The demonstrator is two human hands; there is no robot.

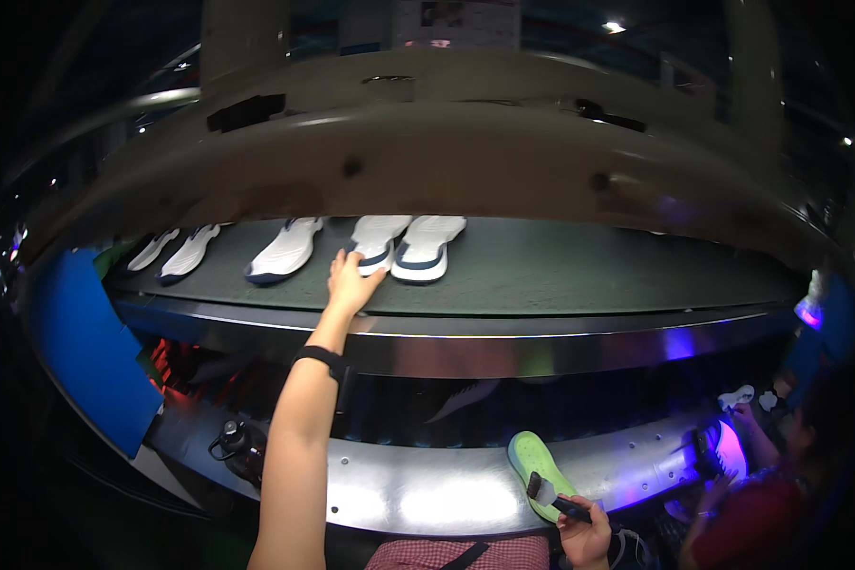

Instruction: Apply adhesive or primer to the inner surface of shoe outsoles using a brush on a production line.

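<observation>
My left hand (353, 285) reaches out over the dark belt, its thumb and fingers around the near end of a white shoe sole (374, 249) with a navy band. Right beside that sole lies another white and navy sole (427, 249). Close to the front edge, my right hand (584, 537) grips a brush (548, 491) by its dark handle. The brush's bristles are over a light green, sole-shaped piece (534, 458) on the metal ledge; whether they touch it I cannot tell.
More white soles (285, 251) lie farther left on the belt (560, 271), under a low brown hood (465, 161). A metal rail (503, 328) edges the belt. A dark bottle (244, 451) stands left on the ledge (418, 489). At right a co-worker (755, 513) handles shoe parts under purple light.
</observation>
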